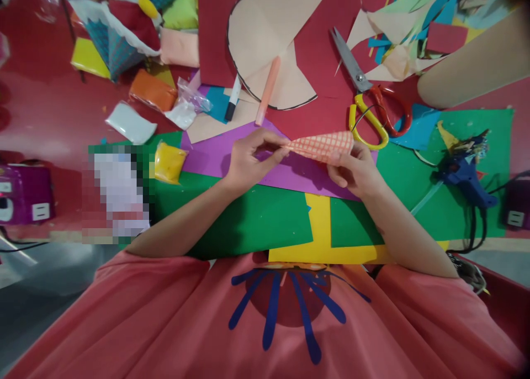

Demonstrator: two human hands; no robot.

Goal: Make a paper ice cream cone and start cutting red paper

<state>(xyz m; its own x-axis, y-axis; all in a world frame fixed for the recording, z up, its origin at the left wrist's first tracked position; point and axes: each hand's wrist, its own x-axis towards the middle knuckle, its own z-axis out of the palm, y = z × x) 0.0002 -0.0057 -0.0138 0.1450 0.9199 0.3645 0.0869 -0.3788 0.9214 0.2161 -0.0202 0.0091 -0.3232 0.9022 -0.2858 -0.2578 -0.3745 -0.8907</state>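
An orange and white checkered cone (pixel 321 146) is held sideways over a purple sheet (pixel 285 172). My left hand (pixel 256 155) pinches its narrow tip between thumb and fingers. At the wide end, my right hand (pixel 356 166) has its fingers closed round the rim. Just above lies a peach marker (pixel 268 91) on a large cream paper shape (pixel 269 31) with a black outline. Scissors (pixel 360 80) with one yellow and one red handle rest beyond my right hand. Under the purple sheet is green paper (pixel 273 216).
Packets of coloured clay, such as an orange one (pixel 153 90) and a yellow one (pixel 169 162), lie at the left. Paper scraps (pixel 397 31) pile up at the back right. A blue glue gun (pixel 467 177) with a cord is at the right, below a beige cylinder (pixel 476 58).
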